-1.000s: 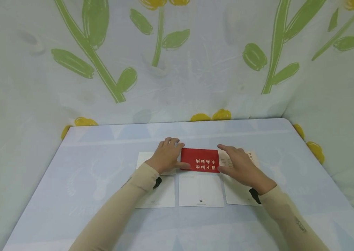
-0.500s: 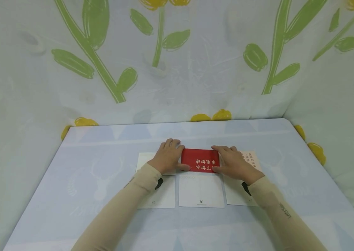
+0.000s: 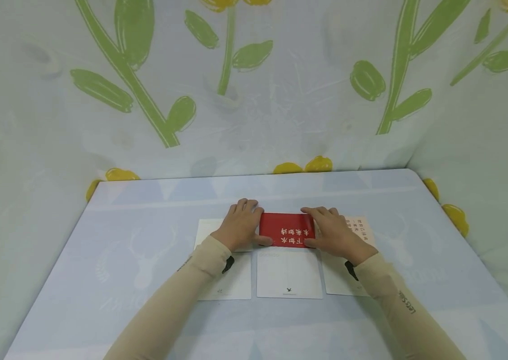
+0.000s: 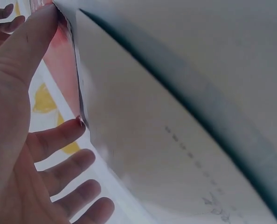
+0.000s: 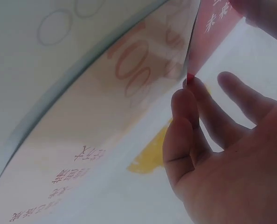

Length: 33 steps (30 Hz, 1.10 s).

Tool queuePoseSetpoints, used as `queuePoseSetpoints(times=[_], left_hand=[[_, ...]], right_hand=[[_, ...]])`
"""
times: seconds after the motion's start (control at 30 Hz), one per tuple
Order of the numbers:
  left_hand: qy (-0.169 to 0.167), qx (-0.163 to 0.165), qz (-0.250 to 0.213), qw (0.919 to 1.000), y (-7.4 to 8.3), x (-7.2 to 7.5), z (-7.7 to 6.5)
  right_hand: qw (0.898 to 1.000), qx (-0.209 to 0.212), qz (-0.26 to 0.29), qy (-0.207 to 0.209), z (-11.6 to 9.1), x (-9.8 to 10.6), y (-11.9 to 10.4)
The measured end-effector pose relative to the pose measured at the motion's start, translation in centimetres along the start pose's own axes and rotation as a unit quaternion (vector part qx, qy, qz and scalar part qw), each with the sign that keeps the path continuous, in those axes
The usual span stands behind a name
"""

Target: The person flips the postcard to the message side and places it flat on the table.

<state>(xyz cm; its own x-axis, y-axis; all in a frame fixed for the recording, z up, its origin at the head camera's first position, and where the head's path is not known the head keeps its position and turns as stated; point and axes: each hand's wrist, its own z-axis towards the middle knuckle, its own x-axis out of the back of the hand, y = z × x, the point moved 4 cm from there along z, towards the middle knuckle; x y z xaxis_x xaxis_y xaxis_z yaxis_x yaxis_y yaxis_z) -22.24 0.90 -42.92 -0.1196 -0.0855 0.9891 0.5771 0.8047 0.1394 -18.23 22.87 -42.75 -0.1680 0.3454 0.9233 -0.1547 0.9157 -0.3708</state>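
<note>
Over my feed, the right hand (image 3: 337, 235) has moved most: a second ago its thumb and index finger stood at the right edge of the red rectangular paper card (image 3: 287, 229) with white printed characters, and now they reach inward over that end, covering part of the printing. The left hand (image 3: 239, 227) has stayed put, and so has the card.

The card's long axis runs left to right, its short ends facing the two hands. From the head view the characters are upside down, their tops pointing to the near side.

I see each hand gripping one end, thumb at the near edge and index finger at the far edge; the left hand's remaining fingers are spread.

The card is in the middle of the far row, between a plain white paper card (image 3: 207, 229) at left and a cream printed card (image 3: 361, 228) at right, just beyond a near row of three white cards (image 3: 290, 275). I cannot tell whether it touches the pale blue tablecloth (image 3: 78, 280).
</note>
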Motion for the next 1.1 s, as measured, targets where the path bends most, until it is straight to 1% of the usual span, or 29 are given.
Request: queuePoseSetpoints(times=[0.1,0.2,0.5,0.6,0.7,0.8,0.93,1.1], left_hand=[[0.004,0.003,0.002,1.0000,0.0,-0.1,0.0],[0.017,0.003,0.008,0.9998,0.1,-0.1,-0.2],[0.058,0.003,0.008,0.9983,0.4,0.1,-0.8],[0.067,0.004,0.000,0.9977,0.4,0.1,-1.1],[0.073,0.011,-0.014,0.9972,0.5,0.1,-1.3],[0.078,0.021,-0.020,0.9965,0.6,0.1,-1.4],[0.095,0.024,-0.015,0.9951,0.7,0.1,-1.6],[0.107,0.023,-0.015,0.9938,0.8,0.0,-1.8]], right_hand=[[1.000,0.001,0.002,0.005,0.0,0.1,0.0],[1.000,0.006,0.000,0.010,-0.1,0.0,-0.1],[1.000,-0.013,0.010,0.018,-0.1,0.2,0.1],[0.999,-0.016,0.030,0.024,0.0,0.4,0.3],[0.997,-0.024,0.073,0.025,-0.1,0.7,0.8],[0.993,-0.038,0.111,0.015,-0.3,0.8,1.2],[0.991,-0.052,0.121,0.005,-0.6,0.8,1.5],[0.991,-0.056,0.121,0.012,-1.0,0.9,1.5]])
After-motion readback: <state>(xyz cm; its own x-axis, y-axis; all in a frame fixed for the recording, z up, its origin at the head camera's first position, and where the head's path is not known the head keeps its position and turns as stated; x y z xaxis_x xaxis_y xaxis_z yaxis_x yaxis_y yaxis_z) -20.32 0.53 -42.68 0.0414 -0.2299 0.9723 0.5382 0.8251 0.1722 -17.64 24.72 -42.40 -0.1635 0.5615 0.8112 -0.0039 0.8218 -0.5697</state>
